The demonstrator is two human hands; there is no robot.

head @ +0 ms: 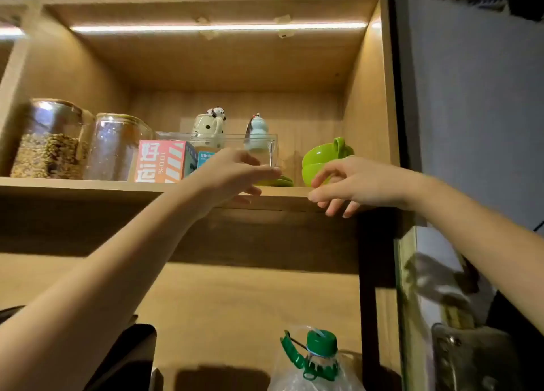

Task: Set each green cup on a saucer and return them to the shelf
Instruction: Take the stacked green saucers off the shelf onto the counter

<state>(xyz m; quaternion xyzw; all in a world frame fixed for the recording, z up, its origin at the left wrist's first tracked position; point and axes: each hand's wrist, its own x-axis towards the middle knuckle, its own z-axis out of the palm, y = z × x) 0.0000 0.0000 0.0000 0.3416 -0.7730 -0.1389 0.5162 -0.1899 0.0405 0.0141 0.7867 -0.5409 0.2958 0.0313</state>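
Forearms rise from the bottom of the frame toward a lit wooden shelf (pixel 88 184), passing above a plastic bottle with a green cap (pixel 321 342) that stands below. The left hand (pixel 232 174) reaches to the shelf's front edge with fingers extended and loosely spread; it appears to hold nothing, though its fingertips lie right at a green saucer (pixel 278 181) resting flat on the board. The right hand (pixel 350 184) hovers at the same edge, fingers curled and parted, empty, just in front of the green cups (pixel 323 159), which look like two nested or stacked on their side with a handle pointing up. Cups and saucer sit beside each other near the shelf's right wall, not yet paired. Behind them stand a clear box (pixel 265 149), a pink carton (pixel 160 161), two glass jars (pixel 53 139) and small ceramic figurines (pixel 210 123). The step in hand appears to be the first reach for the crockery. The next move likely calls for closing the right hand on the cups, separating them, and seating each upright on a saucer; whether more saucers lie under the visible one cannot be told.
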